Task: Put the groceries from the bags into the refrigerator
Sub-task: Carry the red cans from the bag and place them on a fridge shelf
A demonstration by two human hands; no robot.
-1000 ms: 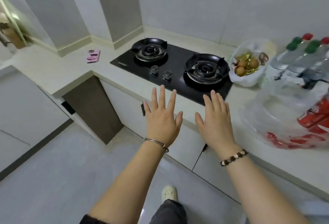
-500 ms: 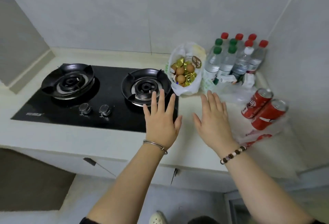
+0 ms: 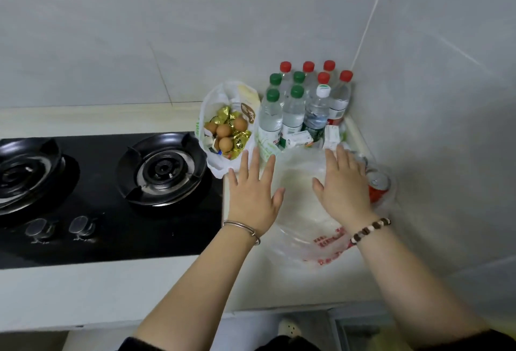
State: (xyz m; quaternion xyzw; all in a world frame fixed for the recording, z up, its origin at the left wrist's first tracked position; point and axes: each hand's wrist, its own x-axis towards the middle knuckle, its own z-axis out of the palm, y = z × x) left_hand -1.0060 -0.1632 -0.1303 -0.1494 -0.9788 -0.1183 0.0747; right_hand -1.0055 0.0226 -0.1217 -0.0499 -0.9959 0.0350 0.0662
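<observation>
Bottles (image 3: pixel 293 112) and walls (image 3: pixel 435 105) beyond clear bag (image 3: pixel 300 211)

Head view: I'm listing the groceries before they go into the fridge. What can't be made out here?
- Red cans: head view, mostly hidden by the right hand and the clear bag, so their count is unclear.
- White bag: head view, whatever lies under the eggs is hidden by them and the bag's walls.
- Water bottles: head view, labels too small and blurred to read.
- Refrigerator: outside the frame.
</observation>
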